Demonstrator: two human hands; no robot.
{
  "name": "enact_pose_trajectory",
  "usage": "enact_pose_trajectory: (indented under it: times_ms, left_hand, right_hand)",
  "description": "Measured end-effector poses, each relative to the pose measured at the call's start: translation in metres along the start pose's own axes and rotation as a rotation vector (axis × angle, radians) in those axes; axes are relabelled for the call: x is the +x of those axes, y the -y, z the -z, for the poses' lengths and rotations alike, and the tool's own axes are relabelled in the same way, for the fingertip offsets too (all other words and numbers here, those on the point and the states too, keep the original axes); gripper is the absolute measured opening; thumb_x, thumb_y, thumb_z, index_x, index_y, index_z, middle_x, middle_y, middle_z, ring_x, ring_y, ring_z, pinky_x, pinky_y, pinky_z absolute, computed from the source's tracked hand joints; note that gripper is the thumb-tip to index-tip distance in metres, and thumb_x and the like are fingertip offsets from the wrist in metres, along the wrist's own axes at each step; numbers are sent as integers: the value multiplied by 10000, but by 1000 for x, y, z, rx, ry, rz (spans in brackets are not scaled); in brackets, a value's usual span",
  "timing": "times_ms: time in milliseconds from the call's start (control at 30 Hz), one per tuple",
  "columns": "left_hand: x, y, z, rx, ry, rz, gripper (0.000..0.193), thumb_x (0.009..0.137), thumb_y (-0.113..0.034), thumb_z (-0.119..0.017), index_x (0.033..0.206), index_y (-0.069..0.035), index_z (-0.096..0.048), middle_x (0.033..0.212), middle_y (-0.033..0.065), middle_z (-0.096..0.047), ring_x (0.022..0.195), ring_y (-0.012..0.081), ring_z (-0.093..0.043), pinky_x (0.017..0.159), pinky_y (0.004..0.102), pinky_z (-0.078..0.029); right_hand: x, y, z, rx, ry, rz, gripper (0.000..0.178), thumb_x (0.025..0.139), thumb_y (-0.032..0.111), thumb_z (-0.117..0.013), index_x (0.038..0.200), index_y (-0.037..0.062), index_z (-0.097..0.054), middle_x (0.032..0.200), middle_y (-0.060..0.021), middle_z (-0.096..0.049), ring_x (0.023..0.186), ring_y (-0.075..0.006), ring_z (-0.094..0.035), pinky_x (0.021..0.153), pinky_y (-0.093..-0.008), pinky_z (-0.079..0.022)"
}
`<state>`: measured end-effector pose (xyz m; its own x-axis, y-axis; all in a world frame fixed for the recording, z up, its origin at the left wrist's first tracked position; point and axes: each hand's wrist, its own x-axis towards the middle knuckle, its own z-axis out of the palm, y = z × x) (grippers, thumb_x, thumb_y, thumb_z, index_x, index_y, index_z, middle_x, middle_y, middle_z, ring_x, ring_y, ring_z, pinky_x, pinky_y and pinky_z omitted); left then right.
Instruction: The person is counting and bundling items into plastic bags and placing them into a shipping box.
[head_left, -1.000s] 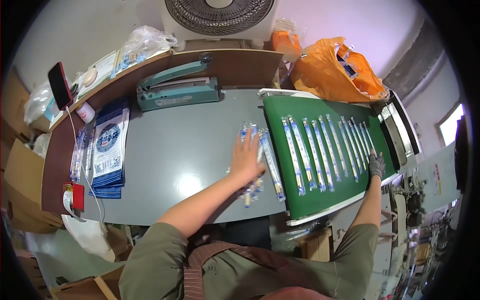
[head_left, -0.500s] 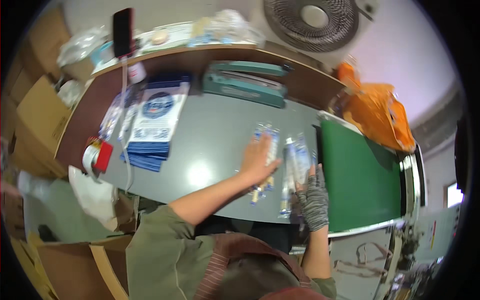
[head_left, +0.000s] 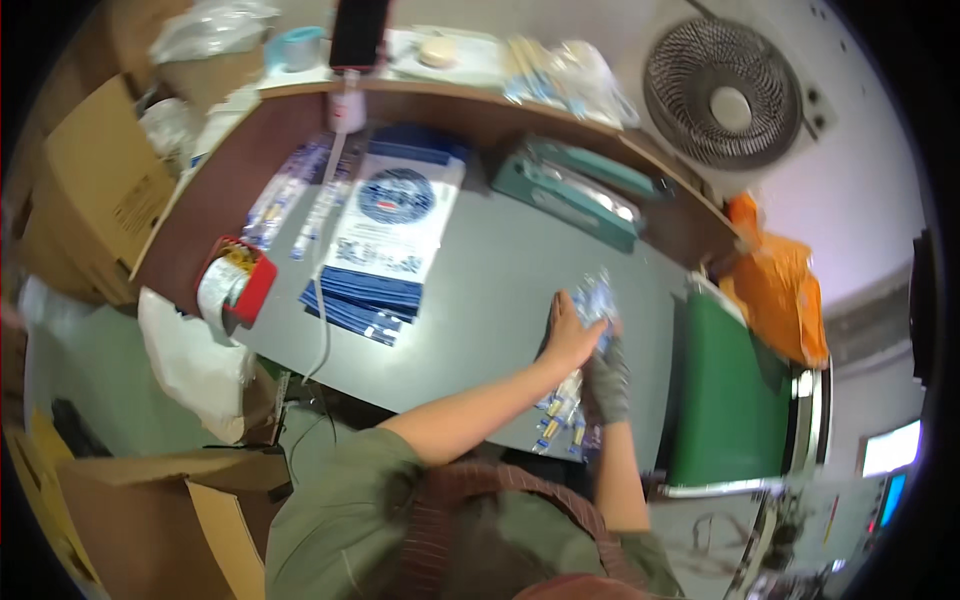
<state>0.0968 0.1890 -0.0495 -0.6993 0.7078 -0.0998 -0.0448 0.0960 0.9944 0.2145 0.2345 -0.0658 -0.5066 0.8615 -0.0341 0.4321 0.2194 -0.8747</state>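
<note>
A bundle of long clear plastic packets (head_left: 597, 294) with blue print is gathered between my two hands over the grey table. My bare left hand (head_left: 573, 338) grips it from the left, with the thumb across the packets. My right hand (head_left: 606, 385), in a grey half-finger glove, closes around its right side. The lower ends of the packets (head_left: 562, 415), with blue and yellowish pieces inside, stick out below toward the table's front edge. What exactly the packets contain is too blurred to tell.
Blue-and-white printed bags (head_left: 390, 220) lie stacked to the left, with more clear packets (head_left: 285, 195) beside them. A red box with a label roll (head_left: 240, 280) stands at the left edge. A teal bag sealer (head_left: 570, 195) stands behind; a green conveyor belt (head_left: 735, 390) runs at right.
The two separate groups of packets are now together in one bundle. My left hand has gone from lying flat to gripping, beside my right hand. The whole view has shifted and turned.
</note>
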Motion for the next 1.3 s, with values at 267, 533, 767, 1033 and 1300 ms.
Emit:
enact_pose_trajectory:
  times_ms: [267, 533, 767, 1033, 1300]
  left_hand:
    - [-19, -78, 33, -125, 44, -191, 973, 785, -454, -695, 1441, 37, -170, 1427, 280, -296, 1266, 393, -335, 1049, 445, -291]
    - [-28, -106, 62, -220, 186, -906, 1268, 649, -394, -842, 1482, -68, 56, 1507, 238, -169, 1353, 418, -261, 1054, 470, -310]
    - [-30, -63, 67, 282, 393, -602, 1299, 566, -296, -895, 1484, -93, 1, 1231, 270, -528, 1082, 396, -582, 919, 411, -469]
    - [-99, -64, 76, -268, 854, 60, 528, 729, -279, -806, 1119, -6, -575, 944, 116, -663, 860, 234, -646, 780, 326, -516]
    - [-101, -52, 149, 434, 840, -76, 352, 865, -297, -653, 1033, 11, -628, 875, 128, -671, 793, 187, -647, 721, 317, -502]
  right_hand:
    - [32, 72, -13, 772, 252, -302, 490, 837, 156, -687, 1269, 16, -503, 1108, -91, -620, 938, -194, -604, 844, -305, -488]
    - [-11, 169, 41, 717, 287, 335, 670, 728, 159, -780, 1302, 25, -463, 1112, -86, -609, 959, -191, -596, 883, -325, -481]
    - [-20, 149, 36, 447, 194, 411, 844, 655, 167, -818, 1371, 63, -383, 1122, -72, -556, 1028, -156, -544, 904, -302, -463]
    - [-69, 161, 41, 790, 127, 306, 770, 701, 179, -760, 1355, 14, -390, 1296, -159, -480, 1085, -233, -548, 888, -351, -495]
    - [-45, 93, 2, 730, 905, -201, 370, 721, 205, -716, 997, -19, -616, 851, -123, -651, 722, -207, -637, 673, -333, -550]
